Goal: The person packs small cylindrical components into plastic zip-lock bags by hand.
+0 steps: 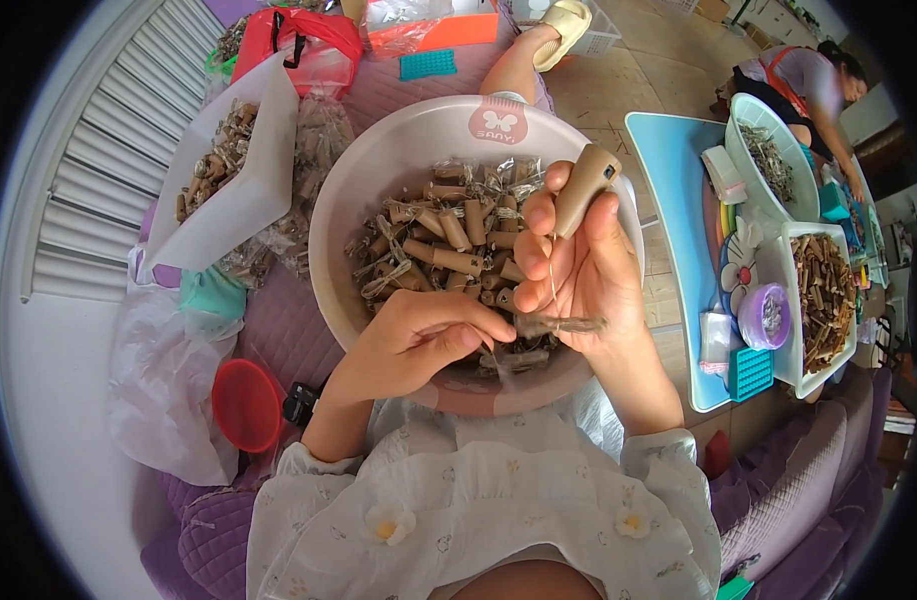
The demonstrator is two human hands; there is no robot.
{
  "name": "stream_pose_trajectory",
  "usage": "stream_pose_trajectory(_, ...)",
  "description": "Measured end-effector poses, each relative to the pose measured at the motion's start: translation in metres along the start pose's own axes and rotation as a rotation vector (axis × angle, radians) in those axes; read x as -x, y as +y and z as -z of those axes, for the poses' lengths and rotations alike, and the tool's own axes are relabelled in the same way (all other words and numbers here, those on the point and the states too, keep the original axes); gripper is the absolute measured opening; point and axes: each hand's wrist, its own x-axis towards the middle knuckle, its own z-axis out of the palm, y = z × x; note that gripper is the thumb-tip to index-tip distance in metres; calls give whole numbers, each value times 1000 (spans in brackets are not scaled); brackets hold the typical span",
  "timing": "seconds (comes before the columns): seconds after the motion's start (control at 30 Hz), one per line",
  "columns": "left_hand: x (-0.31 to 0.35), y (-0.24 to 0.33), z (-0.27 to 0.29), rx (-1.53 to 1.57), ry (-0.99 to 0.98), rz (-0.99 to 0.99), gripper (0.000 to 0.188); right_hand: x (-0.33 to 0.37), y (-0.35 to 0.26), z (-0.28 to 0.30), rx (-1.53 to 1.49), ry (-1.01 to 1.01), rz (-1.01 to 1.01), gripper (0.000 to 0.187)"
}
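My right hand (601,270) is raised over the right side of a big pale pink basin (354,160), fingers closed round a brown cylinder (587,190) with a small dark hole near its upper end. From its lower end a thin cord runs down to a slim wire bundle (564,325) across my palm. Thumb and forefinger of my left hand (419,330) pinch the near end of that bundle, where something thin and see-through trails. In the basin lie many similar brown cylinders (454,230), several with bundled cords.
At left, a white tub (269,185) of brown pieces tilts beside a red bowl (249,405). On the right, a blue table (669,250) bears a pale green basin (794,195), a white tray (787,330) and a purple bowl (766,315). A person (804,90) bends beyond it.
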Motion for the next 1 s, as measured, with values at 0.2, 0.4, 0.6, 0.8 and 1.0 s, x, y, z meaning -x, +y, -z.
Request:
stream_pose_trajectory(0.2,-8,-3,-9,76,195,-414,23,1,10,-5,136,147,91,35)
stream_pose_trajectory(0.4,-6,-2,-6,50,101,-204,17,5,13,-11,255,203,92,40)
stream_pose_trajectory(0.6,-2,-2,-2,-137,207,-291,6,15,7,-7,1044,331,26,40)
stream_pose_trajectory(0.8,-7,-1,-13,-83,530,-312,5,24,-1,-14,1246,292,-215,34)
stream_pose_trajectory(1.0,-8,-3,-18,-380,561,-279,8,30,9,2,1389,283,-39,31)
